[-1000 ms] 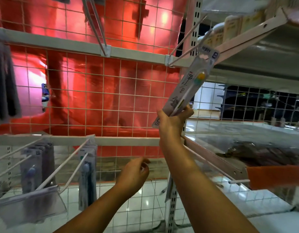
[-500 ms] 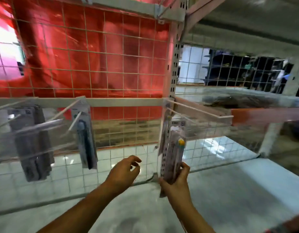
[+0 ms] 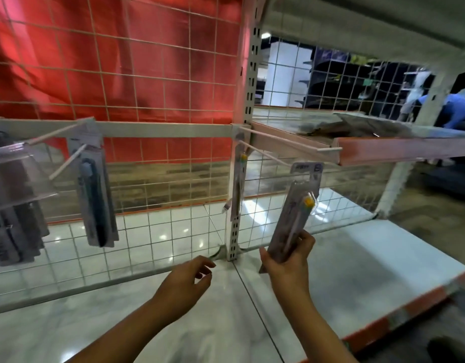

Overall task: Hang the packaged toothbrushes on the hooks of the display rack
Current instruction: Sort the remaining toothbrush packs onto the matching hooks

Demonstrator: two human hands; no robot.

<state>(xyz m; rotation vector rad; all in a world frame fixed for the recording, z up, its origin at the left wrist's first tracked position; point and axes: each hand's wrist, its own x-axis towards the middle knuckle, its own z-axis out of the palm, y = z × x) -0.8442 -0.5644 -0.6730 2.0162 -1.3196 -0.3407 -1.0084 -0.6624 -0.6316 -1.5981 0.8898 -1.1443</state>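
Note:
My right hand grips the lower end of a packaged toothbrush, a clear blister pack with a yellow brush head. Its top card sits just under the tip of a white double hook that juts out from the rack's crossbar. Whether the card is on the lower prong I cannot tell. A second pack hangs at the back of that same hook. My left hand hovers empty over the bottom shelf, fingers loosely curled. Dark toothbrush packs hang on hooks at the left.
The rack's slotted upright and wire grid back stand in front of a red cloth. A pale bottom shelf lies below. An orange-edged shelf sticks out at the right. A clear price holder hangs at the left.
The view dropped from the upper hook row to the lower one. My right hand carried the pack down and then right, out to the hook's tip. My left hand stayed low and empty.

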